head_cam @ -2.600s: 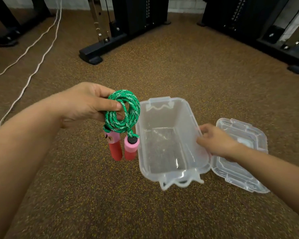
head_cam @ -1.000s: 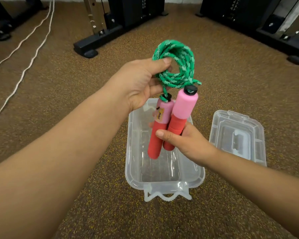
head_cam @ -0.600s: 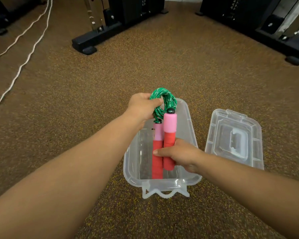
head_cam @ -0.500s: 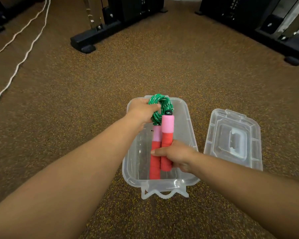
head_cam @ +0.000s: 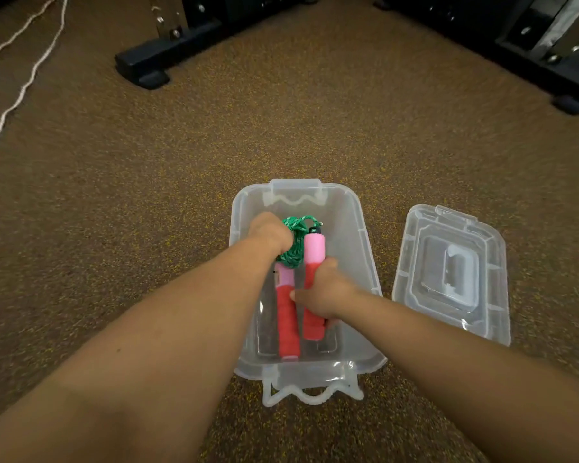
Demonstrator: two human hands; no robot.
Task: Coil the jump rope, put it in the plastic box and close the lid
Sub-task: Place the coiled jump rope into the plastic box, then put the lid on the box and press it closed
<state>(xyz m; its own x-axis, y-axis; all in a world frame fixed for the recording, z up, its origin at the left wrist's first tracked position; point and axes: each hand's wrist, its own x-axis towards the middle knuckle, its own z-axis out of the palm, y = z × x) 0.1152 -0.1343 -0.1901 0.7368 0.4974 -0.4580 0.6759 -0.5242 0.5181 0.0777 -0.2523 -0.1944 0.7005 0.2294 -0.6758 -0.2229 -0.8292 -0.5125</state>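
head view, both hands (head_cam: 270,234) (head_cam: 325,295) holding coiled jump rope (head_cam: 293,255) inside plastic box (head_cam: 355,222)

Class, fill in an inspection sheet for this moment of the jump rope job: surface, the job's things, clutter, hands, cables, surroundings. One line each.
Surface: speckled brown floor; no table.
Job's things: jump rope coiled and down inside the clear plastic box; its two red-and-pink handles lie side by side along the box's length. Lid off, lying on the floor to the right of the box, apart from it.
Clutter: nothing seen.
Hands: left hand holds the green coil; right hand has its grip round the right-side handle. Both are inside the box.
Cables: two white cords run across the floor, far left.
Surroundings: black gym machine bases at the top.
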